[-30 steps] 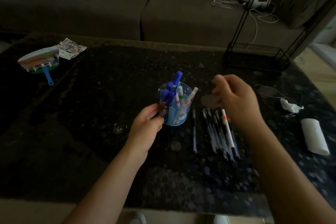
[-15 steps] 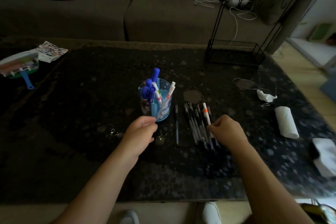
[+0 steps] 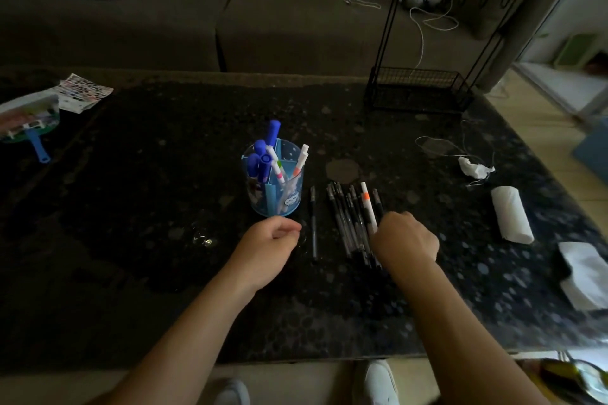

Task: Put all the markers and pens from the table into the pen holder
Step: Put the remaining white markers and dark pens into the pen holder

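1. Both forearms are bare up to the frame edge, with no sleeve showing on either.
2. The left hand (image 3: 273,238) and right hand (image 3: 406,240) carry no glove.
3. At six o'clock, white shoes (image 3: 381,383) show below the arms.

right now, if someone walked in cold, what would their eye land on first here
Probably the blue pen holder mid-table, bristling with blue-capped markers, the brightest colour on the dark table. Next, the row of dark pens lying just right of it, with one white orange-banded marker among them and the right hand closing over their near ends. The left hand hovers before the holder.
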